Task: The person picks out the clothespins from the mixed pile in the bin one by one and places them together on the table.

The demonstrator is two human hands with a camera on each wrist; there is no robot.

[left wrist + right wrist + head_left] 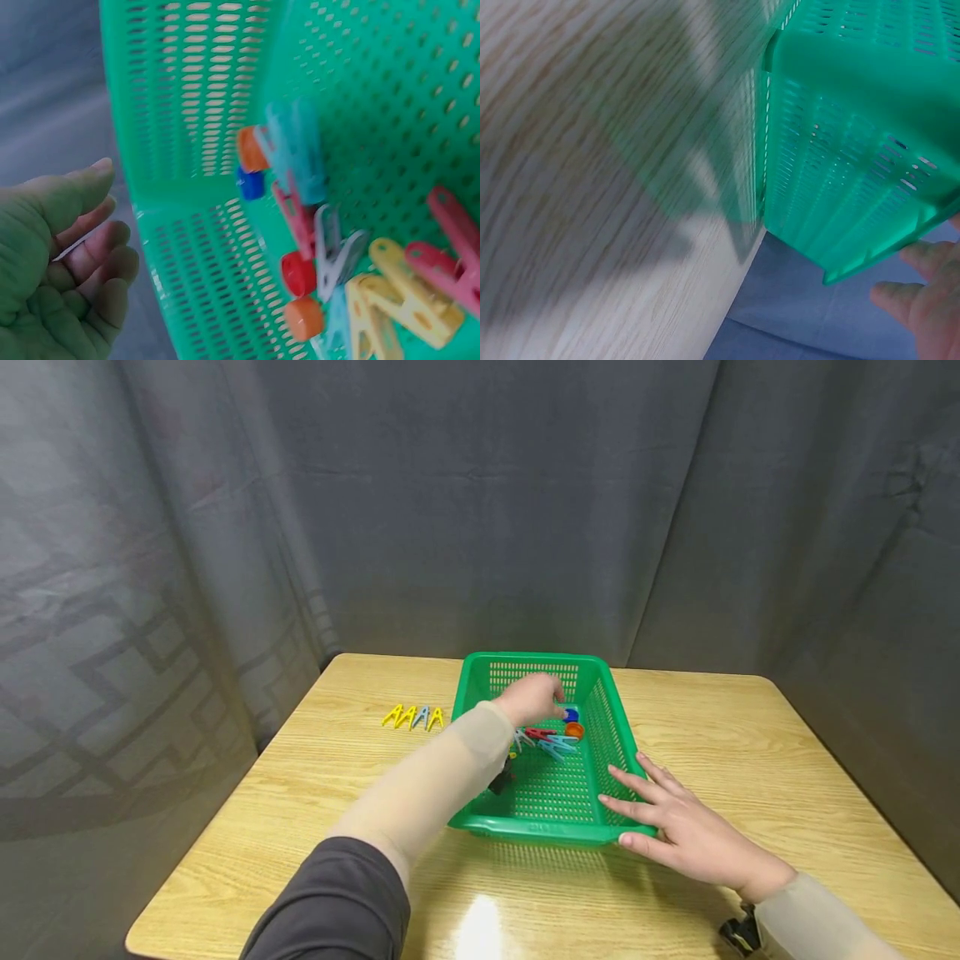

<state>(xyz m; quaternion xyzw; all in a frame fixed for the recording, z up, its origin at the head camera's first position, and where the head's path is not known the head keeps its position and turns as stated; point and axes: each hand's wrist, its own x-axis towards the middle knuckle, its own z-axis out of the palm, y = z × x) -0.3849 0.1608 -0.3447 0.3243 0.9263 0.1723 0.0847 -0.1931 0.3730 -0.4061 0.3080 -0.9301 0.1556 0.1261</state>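
Note:
A green plastic basket (540, 831) stands on the table with clothespins and small caps inside. My left hand (534, 696) reaches over it, fingers loosely bent; in the left wrist view nothing shows between the thumb and fingers of that hand (64, 255). Below it lie light blue clothespins (300, 150), a grey clothespin (334, 251), yellow clothespins (416, 300) and red ones (457, 240). Bottle caps lie near the basket wall: orange (304, 319), red (298, 274) and blue (250, 183). My right hand (686, 827) rests on the basket's right rim near its front corner, fingers spread.
Left of the basket, several clothespins stand in a row on the wooden table (322, 760): yellow ones (393, 716) and a blue one (422, 717). Grey curtains (480, 510) hang behind and beside the table. My left forearm hides part of the basket's left side.

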